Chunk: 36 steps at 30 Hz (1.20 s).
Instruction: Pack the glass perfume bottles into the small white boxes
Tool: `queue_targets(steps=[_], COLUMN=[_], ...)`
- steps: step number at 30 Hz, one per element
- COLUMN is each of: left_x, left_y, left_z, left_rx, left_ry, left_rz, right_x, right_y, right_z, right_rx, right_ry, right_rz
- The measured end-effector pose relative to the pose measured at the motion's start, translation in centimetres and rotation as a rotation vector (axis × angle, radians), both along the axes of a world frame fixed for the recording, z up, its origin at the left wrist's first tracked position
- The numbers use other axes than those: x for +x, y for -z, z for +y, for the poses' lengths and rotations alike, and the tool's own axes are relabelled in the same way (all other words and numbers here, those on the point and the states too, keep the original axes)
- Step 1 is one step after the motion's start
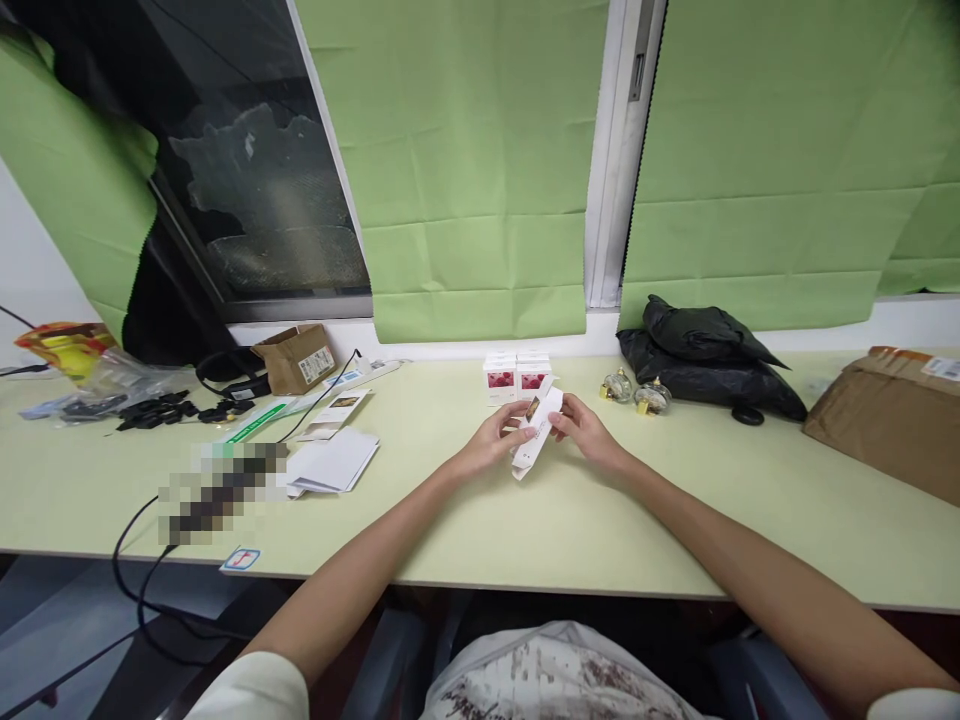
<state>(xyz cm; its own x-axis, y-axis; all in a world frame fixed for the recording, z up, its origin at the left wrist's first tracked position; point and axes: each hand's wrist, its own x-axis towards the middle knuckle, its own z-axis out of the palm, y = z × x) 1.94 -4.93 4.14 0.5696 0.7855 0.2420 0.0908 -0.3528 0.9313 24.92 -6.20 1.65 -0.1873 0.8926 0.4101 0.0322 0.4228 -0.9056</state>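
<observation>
Both my hands hold a small white carton [534, 433] above the pale green table [480, 520]. My left hand [495, 440] grips its left side with fingers curled around it. My right hand [586, 428] pinches its upper right end, where a flap stands open. Just behind the carton stand finished white boxes with red pictures [516, 378]. Two small glass bottles [636, 391] sit to their right.
A stack of flat white carton blanks [334, 462] lies left of my hands. A black plastic bag [705, 358] rests at the back right, a brown parcel [892, 420] at far right. Cables, black parts and a small cardboard box [296, 357] crowd the back left.
</observation>
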Motion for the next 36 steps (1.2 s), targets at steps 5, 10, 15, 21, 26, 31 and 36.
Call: queue_targets(steps=[5,10,15,21,26,31,36], left_x=[0.1,0.0,-0.1,-0.1,0.1,0.1,0.1], left_y=[0.1,0.1,0.0,0.0,-0.1,-0.1,0.2], left_z=[-0.2,0.0,0.1,0.0,-0.1,0.0,0.1], left_rx=[-0.015,-0.015,-0.026,-0.013,-0.03,-0.007,0.021], left_ry=[-0.054,-0.061,-0.067,-0.068,-0.096,-0.097,-0.126], left_rz=[0.001,-0.009,0.001,-0.01,0.007,-0.001,0.033], right_x=[-0.3,-0.4,-0.4,-0.4,-0.5,-0.6,-0.6], right_y=[-0.2,-0.5,-0.6,-0.7,-0.8,-1.0,-1.0], right_z=[-0.1,-0.3,-0.4,-0.4,-0.5,-0.7,-0.8], right_rx=[0.043,0.053,0.035,0.037,0.017,0.009,-0.021], right_ry=[0.024,0.035,0.045,0.041,0.039,0.053,0.051], right_rz=[-0.018,-0.026,-0.02,-0.013,-0.003,-0.022,-0.001])
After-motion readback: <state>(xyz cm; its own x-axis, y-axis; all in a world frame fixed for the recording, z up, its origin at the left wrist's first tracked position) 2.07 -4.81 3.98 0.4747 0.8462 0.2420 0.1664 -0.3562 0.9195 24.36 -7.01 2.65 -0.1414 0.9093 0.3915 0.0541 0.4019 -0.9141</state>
